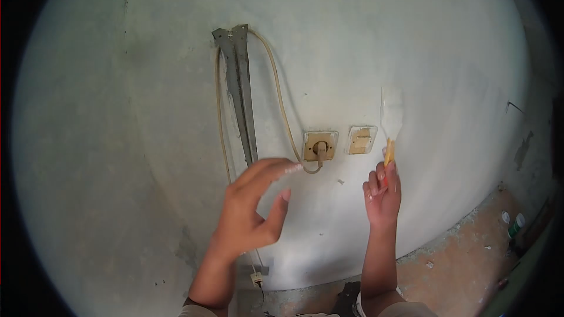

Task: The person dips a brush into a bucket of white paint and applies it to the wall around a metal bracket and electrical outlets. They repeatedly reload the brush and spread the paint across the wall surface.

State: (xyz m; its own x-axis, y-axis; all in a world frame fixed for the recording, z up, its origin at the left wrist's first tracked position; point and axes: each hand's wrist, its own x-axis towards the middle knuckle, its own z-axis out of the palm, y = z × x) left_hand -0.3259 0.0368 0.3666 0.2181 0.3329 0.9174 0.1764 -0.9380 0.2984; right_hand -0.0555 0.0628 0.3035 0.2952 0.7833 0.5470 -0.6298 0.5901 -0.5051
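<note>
My right hand (383, 194) grips the orange and yellow handle of a putty knife (391, 111). Its wide blade points up and looks coated white, hard to tell from the pale wall (329, 53) behind it. My left hand (255, 205) is raised in front of the wall, thumb and fingers curved apart with nothing between them. White smears show on its fingertips. Just beyond those fingertips is a yellowed wall socket (311, 149) with a plug (321, 151) in it. Between the socket and the putty knife sits a light switch (362, 140).
A grey metal bracket (238, 76) is fixed to the wall. A beige cable (276, 76) loops from its top to the plug. Low down hangs a small socket block (257, 279). Debris and a green container (517, 225) lie on the reddish floor (452, 252) at right.
</note>
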